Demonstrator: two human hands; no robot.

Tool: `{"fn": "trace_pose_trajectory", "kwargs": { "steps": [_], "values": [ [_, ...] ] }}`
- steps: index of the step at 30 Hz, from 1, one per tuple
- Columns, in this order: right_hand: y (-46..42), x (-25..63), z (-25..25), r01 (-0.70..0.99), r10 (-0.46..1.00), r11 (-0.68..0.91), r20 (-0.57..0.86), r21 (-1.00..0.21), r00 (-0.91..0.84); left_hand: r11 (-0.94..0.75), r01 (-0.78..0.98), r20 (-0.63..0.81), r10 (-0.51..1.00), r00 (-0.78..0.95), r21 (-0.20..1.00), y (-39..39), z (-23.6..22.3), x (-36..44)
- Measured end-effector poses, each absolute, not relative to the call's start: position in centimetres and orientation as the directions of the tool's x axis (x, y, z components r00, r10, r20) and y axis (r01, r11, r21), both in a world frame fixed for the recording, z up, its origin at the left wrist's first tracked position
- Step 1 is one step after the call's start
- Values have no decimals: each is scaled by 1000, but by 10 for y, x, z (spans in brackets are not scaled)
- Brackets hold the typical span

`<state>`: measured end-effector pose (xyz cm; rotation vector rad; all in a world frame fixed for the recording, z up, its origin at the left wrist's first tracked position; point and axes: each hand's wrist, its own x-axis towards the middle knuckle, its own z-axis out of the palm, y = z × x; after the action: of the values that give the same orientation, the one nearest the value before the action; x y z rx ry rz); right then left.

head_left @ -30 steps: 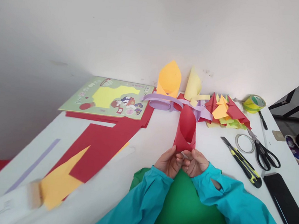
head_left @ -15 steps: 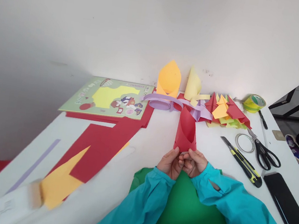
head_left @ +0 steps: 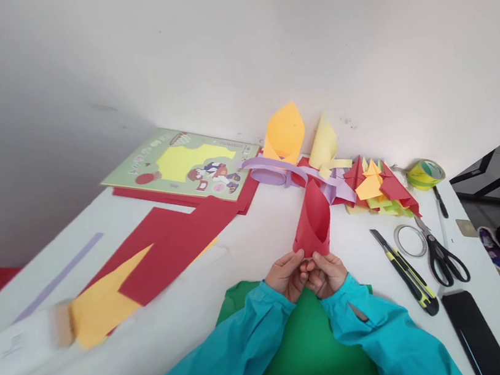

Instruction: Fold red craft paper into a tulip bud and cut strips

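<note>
A red paper crown [head_left: 307, 223], rolled into a ring with a tall pointed front, is upright between my hands. My left hand [head_left: 287, 273] pinches its lower edge at the left, thumb on the near side. The lower right of that edge is pinched by my right hand [head_left: 327, 274], close beside the left one. Some of the fingers are hidden behind or under the paper. Below my forearms lies a green sheet [head_left: 322, 365]. Similar rolled shapes stand by the wall: an orange paper crown [head_left: 285, 129] and a pale yellow one [head_left: 324, 142].
Right of my hands lie a utility knife [head_left: 405, 273], scissors [head_left: 442, 258], a tape ring [head_left: 410, 240] and a black case [head_left: 481, 350]. Folded papers [head_left: 380, 187] and a tape roll [head_left: 426, 174] are at the back. Leftward are a picture pad [head_left: 174, 164], red sheets [head_left: 172, 245] and a white box [head_left: 24, 339].
The hands and the red paper crown shift very slightly right and down in view, along with the whole scene. The grip stays the same.
</note>
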<state>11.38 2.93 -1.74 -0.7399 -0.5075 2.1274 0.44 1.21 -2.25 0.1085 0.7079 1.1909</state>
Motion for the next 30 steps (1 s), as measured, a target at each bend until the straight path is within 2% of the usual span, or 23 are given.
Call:
{"fn": "trace_pose_trajectory", "kwargs": {
  "steps": [10, 14, 17, 24, 30],
  "values": [
    [28, 114, -23, -569, 811, -574, -312, -589, -496, 416, -809, -458, 864, 209, 415, 15, -18, 1],
    [29, 120, -25, -586, 761, -637, -284, -501, -584, 403, -843, -453, 863, 222, 355, 16, -16, 0],
    [31, 123, -28, -565, 701, -707, -315, -425, -640, 406, -861, -457, 856, 241, 307, 16, -12, -1],
    [32, 122, -28, -590, 727, -683, -331, -430, -601, 430, -875, -498, 821, 277, 221, 18, -9, -4],
    [34, 122, -25, -599, 676, -736, -365, -314, -640, 403, -895, -540, 804, 248, 189, 19, -8, -4]
  ]
}}
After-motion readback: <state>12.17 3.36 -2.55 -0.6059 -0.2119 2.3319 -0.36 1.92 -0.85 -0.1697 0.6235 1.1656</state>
